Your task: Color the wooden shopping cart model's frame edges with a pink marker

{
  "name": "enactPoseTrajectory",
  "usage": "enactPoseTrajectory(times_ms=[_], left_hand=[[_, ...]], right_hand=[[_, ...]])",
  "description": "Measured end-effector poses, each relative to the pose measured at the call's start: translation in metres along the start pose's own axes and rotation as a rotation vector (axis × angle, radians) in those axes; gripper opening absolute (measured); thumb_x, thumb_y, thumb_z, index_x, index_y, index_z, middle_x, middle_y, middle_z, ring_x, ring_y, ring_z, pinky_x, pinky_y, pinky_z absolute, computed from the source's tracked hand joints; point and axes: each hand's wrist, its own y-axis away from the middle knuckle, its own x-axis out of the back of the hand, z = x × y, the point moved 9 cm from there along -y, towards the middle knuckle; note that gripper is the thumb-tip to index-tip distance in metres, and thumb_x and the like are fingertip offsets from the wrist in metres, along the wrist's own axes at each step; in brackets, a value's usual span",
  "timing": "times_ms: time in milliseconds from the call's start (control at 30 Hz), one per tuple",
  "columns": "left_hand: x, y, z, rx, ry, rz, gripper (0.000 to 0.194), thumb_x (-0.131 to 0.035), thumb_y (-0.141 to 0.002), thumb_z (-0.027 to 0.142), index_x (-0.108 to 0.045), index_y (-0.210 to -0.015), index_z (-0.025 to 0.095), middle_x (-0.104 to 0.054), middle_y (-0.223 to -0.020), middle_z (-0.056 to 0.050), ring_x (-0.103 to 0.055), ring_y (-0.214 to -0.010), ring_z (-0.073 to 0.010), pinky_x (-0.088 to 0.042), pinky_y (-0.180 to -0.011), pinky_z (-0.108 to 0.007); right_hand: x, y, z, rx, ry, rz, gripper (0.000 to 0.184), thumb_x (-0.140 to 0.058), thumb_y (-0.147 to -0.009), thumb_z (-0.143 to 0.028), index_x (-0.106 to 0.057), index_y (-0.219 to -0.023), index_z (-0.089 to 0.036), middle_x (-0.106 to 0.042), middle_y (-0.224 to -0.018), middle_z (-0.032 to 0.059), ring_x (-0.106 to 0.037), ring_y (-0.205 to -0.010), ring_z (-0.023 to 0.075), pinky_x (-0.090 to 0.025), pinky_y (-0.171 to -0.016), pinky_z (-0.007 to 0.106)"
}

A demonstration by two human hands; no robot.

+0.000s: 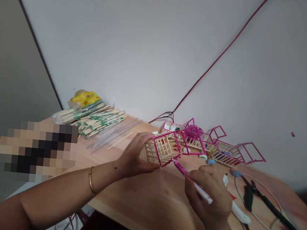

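Gripping a small stick frame (162, 149) edged in pink, the left hand (134, 156) has its fingers clamped around the frame's near end, tilting it just above the wooden counter (145, 197). The right hand (209, 194) has its fingers closed on a pink marker (192, 182), whose tip touches the frame's lower pink edge. Behind the frame lie more pink-edged stick pieces (213, 144). A heap of wrapped chopsticks (96, 118) sits at the counter's far left corner, and black pliers (249, 193) lie to the right, near a white cord.
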Motion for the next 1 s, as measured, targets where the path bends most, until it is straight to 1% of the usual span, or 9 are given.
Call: enactPoseTrajectory(times_ms=[100,233,333,467,600,767,900,1000], left_hand=[[0.001,0.001,0.002,-0.026,0.003,0.016,0.083,-0.084,-0.067,0.037,-0.041,-0.135,0.020,-0.059,-0.126,-0.015,-0.057,-0.118,-0.0301,-0.051,-0.099,-0.050],[0.003,0.002,0.005,-0.068,-0.004,0.033,0.087,-0.084,-0.067,0.036,-0.038,-0.139,0.021,-0.058,-0.127,-0.015,-0.057,-0.119,-0.0303,-0.051,-0.099,-0.050],[0.003,0.002,0.006,-0.075,-0.015,0.022,0.085,-0.083,-0.069,0.036,-0.038,-0.139,0.021,-0.058,-0.126,-0.015,-0.056,-0.119,-0.0303,-0.051,-0.099,-0.050],[0.004,0.001,0.009,-0.096,-0.027,0.020,0.086,-0.083,-0.069,0.038,-0.037,-0.140,0.021,-0.057,-0.127,-0.015,-0.055,-0.119,-0.0301,-0.051,-0.100,-0.050],[0.004,0.000,0.012,-0.121,-0.042,0.021,0.086,-0.081,-0.071,0.037,-0.034,-0.142,0.021,-0.056,-0.127,-0.016,-0.055,-0.119,-0.0296,-0.051,-0.099,-0.050],[0.006,-0.001,0.015,-0.151,-0.057,0.039,0.087,-0.081,-0.071,0.039,-0.033,-0.143,0.023,-0.056,-0.126,-0.015,-0.055,-0.118,-0.0303,-0.051,-0.099,-0.051],[0.005,-0.001,0.017,-0.169,-0.070,0.032,0.085,-0.079,-0.073,0.037,-0.033,-0.143,0.023,-0.056,-0.125,-0.015,-0.056,-0.116,-0.0291,-0.052,-0.097,-0.049],[0.005,-0.001,0.018,-0.176,-0.058,0.036,0.086,-0.079,-0.072,0.035,-0.033,-0.143,0.021,-0.056,-0.126,-0.016,-0.055,-0.117,-0.0293,-0.051,-0.098,-0.049]], right_hand=[[-0.002,0.001,0.001,0.002,0.009,-0.011,0.012,-0.066,-0.082,-0.011,-0.062,-0.088,-0.021,-0.062,-0.069,-0.0013,-0.054,-0.069,0.0148,-0.041,-0.068,0.032],[0.003,0.003,0.016,-0.098,0.186,0.026,0.005,-0.065,-0.086,-0.017,-0.064,-0.085,-0.021,-0.063,-0.070,-0.0006,-0.054,-0.070,0.0155,-0.039,-0.070,0.033],[0.007,0.004,0.021,-0.115,0.244,0.064,0.004,-0.065,-0.086,-0.019,-0.064,-0.084,-0.021,-0.062,-0.071,-0.0001,-0.054,-0.073,0.0164,-0.038,-0.072,0.033],[0.006,0.006,0.021,-0.106,0.263,0.059,0.004,-0.065,-0.086,-0.018,-0.064,-0.086,-0.022,-0.062,-0.071,-0.0004,-0.053,-0.074,0.0166,-0.038,-0.072,0.033],[0.001,0.006,0.020,-0.087,0.204,0.019,0.003,-0.065,-0.087,-0.019,-0.064,-0.087,-0.021,-0.064,-0.072,-0.0007,-0.053,-0.072,0.0161,-0.038,-0.072,0.033],[0.007,0.005,0.021,-0.111,0.248,0.066,0.004,-0.066,-0.086,-0.018,-0.064,-0.086,-0.021,-0.063,-0.072,0.0001,-0.053,-0.074,0.0169,-0.038,-0.072,0.033],[0.001,0.005,0.021,-0.086,0.206,0.015,0.001,-0.065,-0.087,-0.020,-0.064,-0.087,-0.021,-0.064,-0.072,0.0000,-0.054,-0.073,0.0166,-0.038,-0.073,0.034],[0.003,0.005,0.022,-0.105,0.225,0.041,0.001,-0.065,-0.087,-0.022,-0.065,-0.088,-0.022,-0.066,-0.074,0.0005,-0.055,-0.073,0.0168,-0.038,-0.073,0.034]])
